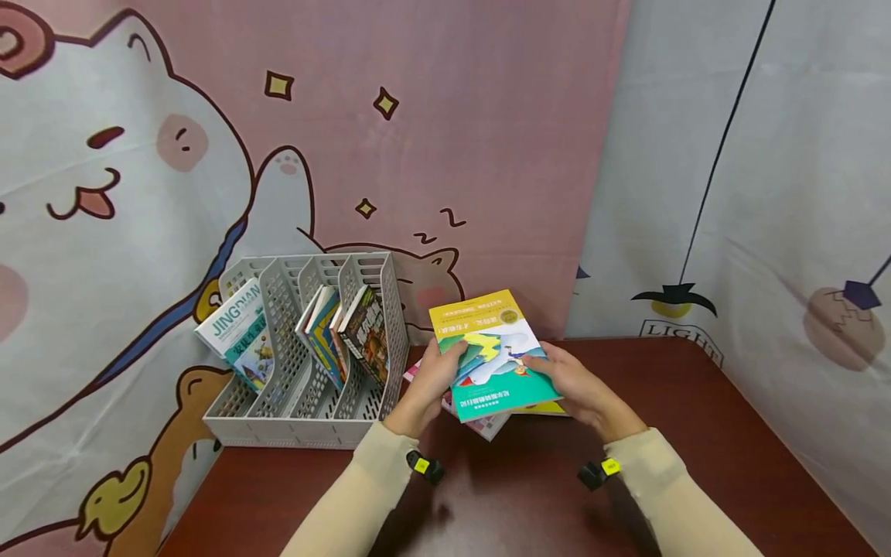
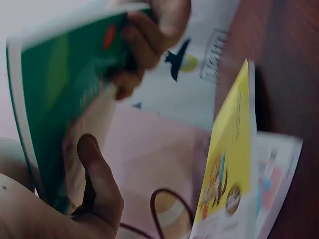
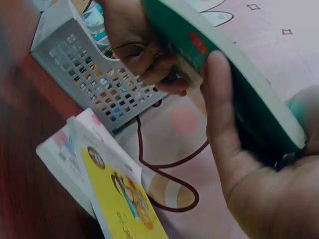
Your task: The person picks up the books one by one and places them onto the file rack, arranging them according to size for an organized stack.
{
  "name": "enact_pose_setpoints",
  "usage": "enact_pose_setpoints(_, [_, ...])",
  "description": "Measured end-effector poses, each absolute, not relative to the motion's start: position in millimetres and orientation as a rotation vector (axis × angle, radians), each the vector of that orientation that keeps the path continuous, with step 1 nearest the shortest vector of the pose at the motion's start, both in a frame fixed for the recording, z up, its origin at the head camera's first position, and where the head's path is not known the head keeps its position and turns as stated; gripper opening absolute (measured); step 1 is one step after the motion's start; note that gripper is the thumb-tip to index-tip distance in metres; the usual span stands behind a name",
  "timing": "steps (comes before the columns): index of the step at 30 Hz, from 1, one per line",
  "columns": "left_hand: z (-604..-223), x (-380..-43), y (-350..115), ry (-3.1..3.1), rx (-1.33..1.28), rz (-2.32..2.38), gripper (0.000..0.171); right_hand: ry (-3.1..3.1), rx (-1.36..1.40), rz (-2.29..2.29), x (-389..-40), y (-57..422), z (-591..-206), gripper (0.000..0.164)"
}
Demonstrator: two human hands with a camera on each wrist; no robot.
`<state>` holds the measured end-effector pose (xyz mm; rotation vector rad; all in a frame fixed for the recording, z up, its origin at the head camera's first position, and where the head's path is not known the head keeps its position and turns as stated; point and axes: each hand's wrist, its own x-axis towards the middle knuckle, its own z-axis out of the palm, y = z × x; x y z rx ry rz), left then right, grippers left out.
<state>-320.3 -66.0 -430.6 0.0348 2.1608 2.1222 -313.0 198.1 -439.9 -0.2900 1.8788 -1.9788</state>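
Both hands hold a paperback book [image 1: 480, 348] with a yellow, white and teal front cover, raised over the table and tilted. The left hand [image 1: 431, 379] grips its left edge, thumb lying on the front cover. At the opposite edge the right hand [image 1: 581, 387] holds it the same way, thumb on the cover. In both wrist views the green back cover [image 2: 55, 84] shows, with fingers spread against it. Below lie a yellow book [image 3: 124, 194] and, partly under it, a white and pink book [image 3: 65, 154]; the held book hides most of them in the head view.
A light grey file rack [image 1: 299, 433] with slotted dividers stands left of the hands. A white JINGDIAN book [image 1: 240, 333] leans in its leftmost slot; several more books [image 1: 323, 333] stand farther right. The dark red table [image 1: 647, 402] meets a patterned cloth backdrop [image 1: 487, 155].
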Motion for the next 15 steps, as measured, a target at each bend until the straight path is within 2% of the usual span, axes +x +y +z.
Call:
enact_pose_setpoints(8, [-431, -355, -88, 1.948, 0.017, 2.281, 0.054, 1.85, -0.404, -1.868, -317, 214, -435, 0.07])
enact_pose_setpoints(11, [-436, -359, -94, 1.852, 0.03, 2.262, 0.056, 1.855, -0.396, -1.832, -319, 217, -432, 0.071])
enact_pose_setpoints(15, [-438, -359, -92, 1.868, 0.044, 2.268, 0.051, 1.873, -0.346, -1.803, -324, 222, -429, 0.072])
